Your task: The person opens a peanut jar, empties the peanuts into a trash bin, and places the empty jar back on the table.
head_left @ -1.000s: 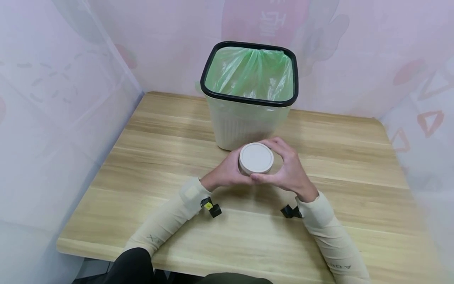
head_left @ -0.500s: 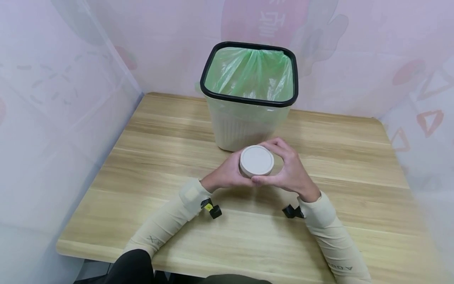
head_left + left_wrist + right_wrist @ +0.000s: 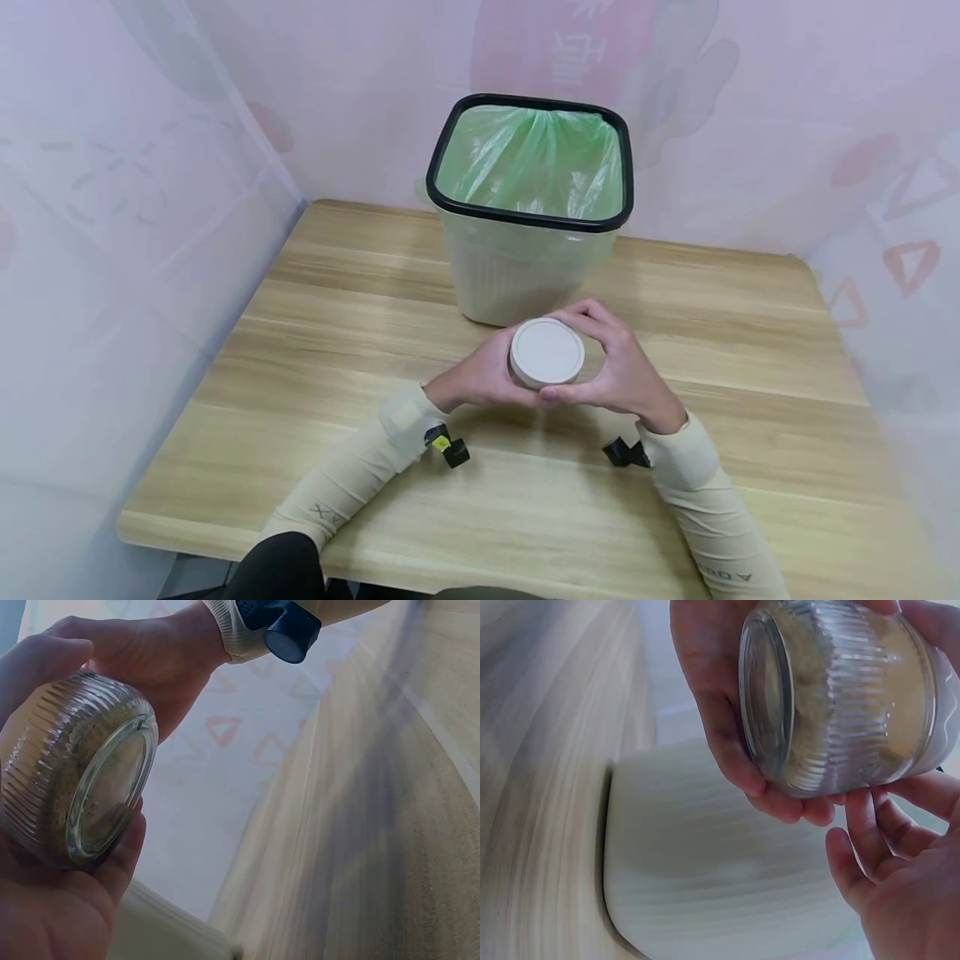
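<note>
1. I have the ribbed glass jar (image 3: 855,697) between both hands, just below and right of centre in my head view, white lid (image 3: 547,352) facing up.
2. My left hand (image 3: 487,371) is curved snugly round the jar's left side; the right wrist view, with the jar at upper right, shows those fingers cupped near its base.
3. My right hand (image 3: 618,371) is curled in a wide C: thumb at the lid's lower edge, fingers at its upper right, fingertips gripping the jar, a gap showing before the palm.
4. The jar is held clear above the table (image 3: 315,367).
5. Just beyond the hands, at upper middle, I see the bin (image 3: 517,279) with its green liner (image 3: 543,154).
</note>
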Tool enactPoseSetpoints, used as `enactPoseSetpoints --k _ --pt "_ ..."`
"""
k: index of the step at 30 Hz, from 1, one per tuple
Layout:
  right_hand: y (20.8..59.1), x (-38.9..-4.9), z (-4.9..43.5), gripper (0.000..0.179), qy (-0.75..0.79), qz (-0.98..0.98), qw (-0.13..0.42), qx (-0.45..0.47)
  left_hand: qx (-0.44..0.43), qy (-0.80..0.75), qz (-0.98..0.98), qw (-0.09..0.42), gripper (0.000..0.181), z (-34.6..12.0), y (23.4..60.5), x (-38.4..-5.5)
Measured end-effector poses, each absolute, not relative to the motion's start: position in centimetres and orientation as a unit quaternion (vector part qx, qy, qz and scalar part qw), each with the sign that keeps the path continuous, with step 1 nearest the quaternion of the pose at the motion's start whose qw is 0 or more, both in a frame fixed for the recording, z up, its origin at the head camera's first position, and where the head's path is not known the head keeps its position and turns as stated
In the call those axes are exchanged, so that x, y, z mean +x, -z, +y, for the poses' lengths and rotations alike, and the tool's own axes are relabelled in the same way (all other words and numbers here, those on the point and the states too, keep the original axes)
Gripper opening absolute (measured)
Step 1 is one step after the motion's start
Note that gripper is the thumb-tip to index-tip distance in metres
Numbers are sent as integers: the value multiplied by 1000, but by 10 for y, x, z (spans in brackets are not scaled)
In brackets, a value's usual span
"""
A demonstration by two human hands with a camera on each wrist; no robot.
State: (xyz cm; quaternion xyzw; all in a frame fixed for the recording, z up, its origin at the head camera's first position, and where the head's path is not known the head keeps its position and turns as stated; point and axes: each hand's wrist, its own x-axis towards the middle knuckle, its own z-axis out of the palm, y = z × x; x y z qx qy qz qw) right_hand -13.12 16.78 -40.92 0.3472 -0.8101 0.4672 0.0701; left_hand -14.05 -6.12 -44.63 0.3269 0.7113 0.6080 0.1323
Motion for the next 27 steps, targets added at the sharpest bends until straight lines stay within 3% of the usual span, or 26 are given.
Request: enactPoseSetpoints --k 13,19,23,27 --pt "406 -133 175 83 -454 -802 40 386 352 -612 689 162 88 -61 447 -140" --pt "400 -130 177 104 -424 -820 39 382 347 -613 694 148 92 -60 446 -140" --pt "398 -128 177 111 -412 -832 57 366 336 -622 695 132 93 -61 447 -141" --pt "393 -125 175 99 -419 -831 113 348 321 -627 701 111 91 -61 445 -143"
